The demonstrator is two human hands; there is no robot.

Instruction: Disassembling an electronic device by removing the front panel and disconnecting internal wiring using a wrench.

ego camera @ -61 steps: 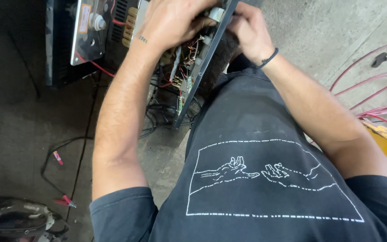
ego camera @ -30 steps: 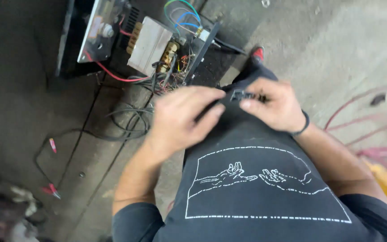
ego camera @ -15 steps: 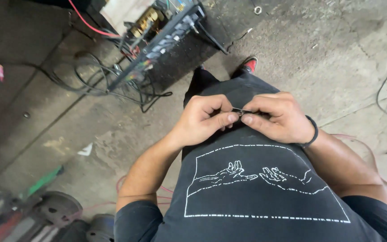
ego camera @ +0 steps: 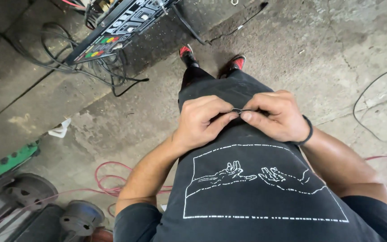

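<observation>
The person is standing on a stained grey concrete floor [ego camera: 292, 49] and looking down the front of a black T-shirt with a white line drawing of two reaching hands [ego camera: 251, 188]. The left hand [ego camera: 202, 120] and the right hand [ego camera: 275, 115] are meeting at waist height, just in front of the shirt, and are pinching between them a thin, short, dark metal piece [ego camera: 242, 110]; what it is cannot be told at this size. The fingertips of both hands are closing together on its two ends, thumbs pressing from beneath. A black band [ego camera: 309, 133] is circling the right wrist. Two red-and-black shoes [ego camera: 189, 54] are showing beyond the hands. An opened black electronic unit with coloured buttons [ego camera: 113, 31] is lying further ahead on the left, with black cables [ego camera: 104, 71] trailing from it. A red cord [ego camera: 113, 179] is coiling on the floor near the left elbow.
</observation>
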